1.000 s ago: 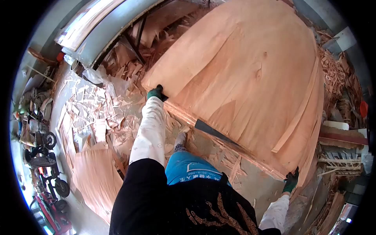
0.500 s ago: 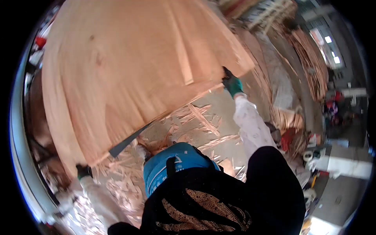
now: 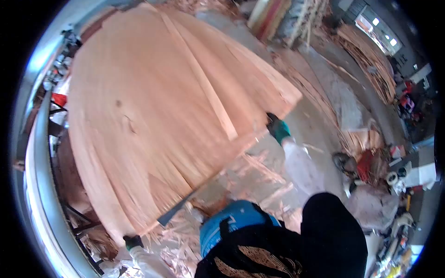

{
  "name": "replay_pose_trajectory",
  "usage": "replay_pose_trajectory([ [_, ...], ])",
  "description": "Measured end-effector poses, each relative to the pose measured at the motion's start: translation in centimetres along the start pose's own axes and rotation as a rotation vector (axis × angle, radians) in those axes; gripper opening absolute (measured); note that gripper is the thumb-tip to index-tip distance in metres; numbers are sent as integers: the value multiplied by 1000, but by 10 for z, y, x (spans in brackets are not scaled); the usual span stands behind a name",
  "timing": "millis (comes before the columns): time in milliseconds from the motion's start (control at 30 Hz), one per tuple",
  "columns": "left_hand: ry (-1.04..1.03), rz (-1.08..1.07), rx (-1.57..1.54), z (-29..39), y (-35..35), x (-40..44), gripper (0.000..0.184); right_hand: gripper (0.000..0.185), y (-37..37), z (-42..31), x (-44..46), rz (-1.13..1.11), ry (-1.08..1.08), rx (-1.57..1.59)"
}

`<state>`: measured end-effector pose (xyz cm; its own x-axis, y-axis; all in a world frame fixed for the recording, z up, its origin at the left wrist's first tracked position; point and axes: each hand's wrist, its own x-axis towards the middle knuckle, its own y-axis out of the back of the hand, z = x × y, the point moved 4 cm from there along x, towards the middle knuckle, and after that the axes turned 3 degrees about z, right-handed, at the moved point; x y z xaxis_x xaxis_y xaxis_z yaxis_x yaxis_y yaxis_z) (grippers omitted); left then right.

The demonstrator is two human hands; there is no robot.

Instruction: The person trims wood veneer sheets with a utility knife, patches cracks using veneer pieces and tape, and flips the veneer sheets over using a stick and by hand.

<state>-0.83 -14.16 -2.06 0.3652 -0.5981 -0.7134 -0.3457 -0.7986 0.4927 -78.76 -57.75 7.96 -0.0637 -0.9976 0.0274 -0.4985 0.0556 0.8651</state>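
A large, thin sheet of wood veneer spreads out in front of me, with a small dark knot and lengthwise folds. My left hand, in a dark glove, grips its near left corner. Near the right end of the closest edge, my right hand in a black and green glove is closed on the sheet. The fingertips of both hands are partly hidden. A dark grey flat strip sticks out from under the near edge, between the hands.
Torn veneer scraps litter the floor around me. A pale metal rail runs along the left side. At the upper right lies a stack of veneer. Clutter with a red item stands at the right.
The veneer sheet's far end has come into view and lies lower in the picture. Both hands appear lower and slightly further right, still gripping the sheet; the camera view has shifted too.
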Motion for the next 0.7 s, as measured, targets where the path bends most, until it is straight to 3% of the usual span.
replay_pose_trajectory([
  [33,78,-1,-22,-1,13,-16,56,48,5,-3,-6,35,82,-129],
  [67,441,113,-447,-12,17,-30,54,49,4,4,-12,26,-131,-113],
  [100,750,405,-892,-20,22,-48,52,46,11,1,-29,-12,-210,-120],
  [167,1374,823,-1753,-15,4,-88,51,39,21,-14,-62,38,-83,-107],
  [233,1134,1049,-1386,2,43,-87,53,33,39,-27,-83,41,-132,-35],
  [300,682,1249,-1652,46,136,-95,47,27,46,-8,-84,176,-22,110],
  [367,451,1181,-1331,75,223,-106,50,26,68,2,-83,203,-17,11],
  [433,336,1128,-1177,96,239,-82,56,27,95,19,-88,233,64,-121],
  [467,363,938,-1017,101,240,-70,64,27,102,40,-93,187,-10,-103],
  [500,368,900,-979,104,242,-67,68,28,110,45,-96,142,-84,-83],
  [567,374,736,-932,94,252,-67,66,31,134,42,-103,155,-15,-269],
  [633,380,339,-913,80,311,-83,61,31,142,44,-111,129,1,-316],
  [667,333,803,-1004,91,347,-91,54,31,148,34,-117,173,67,-315],
  [700,199,962,-1113,106,389,-97,58,31,146,32,-120,178,66,-318],
])
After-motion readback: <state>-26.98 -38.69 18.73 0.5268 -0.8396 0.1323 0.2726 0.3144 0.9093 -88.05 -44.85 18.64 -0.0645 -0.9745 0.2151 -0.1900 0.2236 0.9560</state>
